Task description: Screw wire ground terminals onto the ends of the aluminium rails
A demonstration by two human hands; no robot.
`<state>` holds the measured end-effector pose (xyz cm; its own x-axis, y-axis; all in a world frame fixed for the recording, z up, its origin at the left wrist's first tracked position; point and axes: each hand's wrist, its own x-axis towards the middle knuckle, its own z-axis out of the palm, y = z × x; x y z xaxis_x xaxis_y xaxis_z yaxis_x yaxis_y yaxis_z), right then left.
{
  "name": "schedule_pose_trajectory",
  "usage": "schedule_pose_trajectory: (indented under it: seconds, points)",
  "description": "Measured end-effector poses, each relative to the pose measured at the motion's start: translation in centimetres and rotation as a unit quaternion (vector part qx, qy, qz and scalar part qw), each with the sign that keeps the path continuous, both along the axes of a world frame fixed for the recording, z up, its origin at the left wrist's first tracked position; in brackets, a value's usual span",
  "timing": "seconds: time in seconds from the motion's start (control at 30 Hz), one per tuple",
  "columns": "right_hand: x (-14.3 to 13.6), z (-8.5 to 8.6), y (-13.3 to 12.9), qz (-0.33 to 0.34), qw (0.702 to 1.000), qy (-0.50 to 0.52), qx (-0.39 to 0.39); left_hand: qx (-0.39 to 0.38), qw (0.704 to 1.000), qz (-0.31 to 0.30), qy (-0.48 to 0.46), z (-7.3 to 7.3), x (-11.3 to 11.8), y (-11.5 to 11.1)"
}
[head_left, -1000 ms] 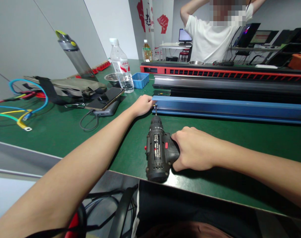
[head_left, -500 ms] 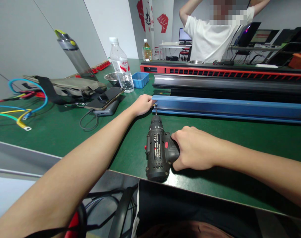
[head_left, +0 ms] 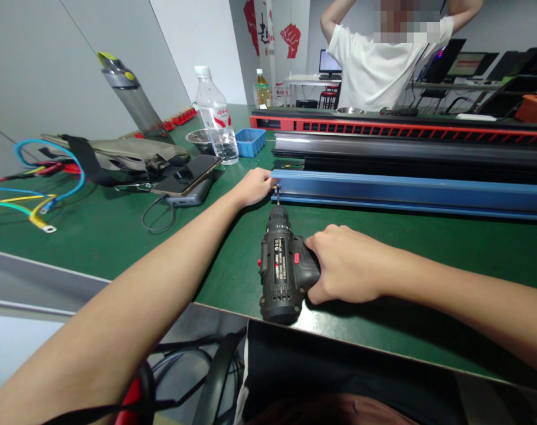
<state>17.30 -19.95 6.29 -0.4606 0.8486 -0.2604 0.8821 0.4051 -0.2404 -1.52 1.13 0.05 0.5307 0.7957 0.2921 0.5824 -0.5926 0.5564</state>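
Observation:
Wrapped round the handle of a black cordless drill (head_left: 280, 268) is my right hand (head_left: 346, 265). The drill lies on its side over the green table, its bit pointing away from me. Its tip meets the left end of a long blue metal profile (head_left: 405, 192), where a small screw seems to sit. At that same end my left hand (head_left: 255, 186) grips the profile, fingers closed on its edge; some fingertips are hidden behind it. A black rail (head_left: 383, 144) runs parallel just behind the blue profile.
Behind lies a red and black slotted rail (head_left: 410, 127). To the left are a water bottle (head_left: 215, 118), a blue bin (head_left: 251, 143), a phone (head_left: 189, 175) on a power bank, a grey bag (head_left: 131, 152) and cables (head_left: 74, 177). A person in white (head_left: 375, 71) is across the table (head_left: 233, 254).

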Motion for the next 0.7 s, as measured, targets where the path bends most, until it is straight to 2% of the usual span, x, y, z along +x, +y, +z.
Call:
schedule_pose_trajectory:
  seconds: [0.7]
  points:
    - [-0.16, 0.1, 0.0, 0.001, 1.0, -0.011, -0.003, 0.007, 1.0, 0.005, 0.009, -0.06, -0.04, 0.1]
